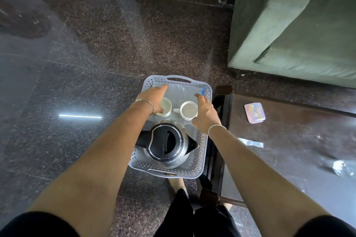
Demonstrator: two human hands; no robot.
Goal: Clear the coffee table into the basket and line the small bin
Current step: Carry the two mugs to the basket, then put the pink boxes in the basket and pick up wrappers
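1. A green sofa (pixel 292 25) stands at the top right, on the dark stone floor (pixel 96 54).
2. The dark table (pixel 289 150) is on the right. A small pink box (pixel 254 112) lies on it. A clear packet (pixel 250 142) lies nearer, and some crumpled clear plastic (pixel 342 166) sits near the right edge.
3. The basket (pixel 204 152) is see-through white with little holes. It sits on the floor just beside the table's left side.
4. A silver kettle (pixel 167 146) with a black lid fills the near end of the basket.
5. Two white cups sit in the middle. The left cup (pixel 165 107) is partly hidden by the left hand (pixel 153 97). The right cup (pixel 189 110) has its handle pointing left.
6. A clear bag (pixel 183 90) with a blue strip lies flat under the cups.
7. The left hand's fingers are spread flat over the bag, gripping nothing I can see.
8. The right hand (pixel 205 112) is just beside the right cup. Its fingers are loosely open. I cannot tell if they touch the cup.
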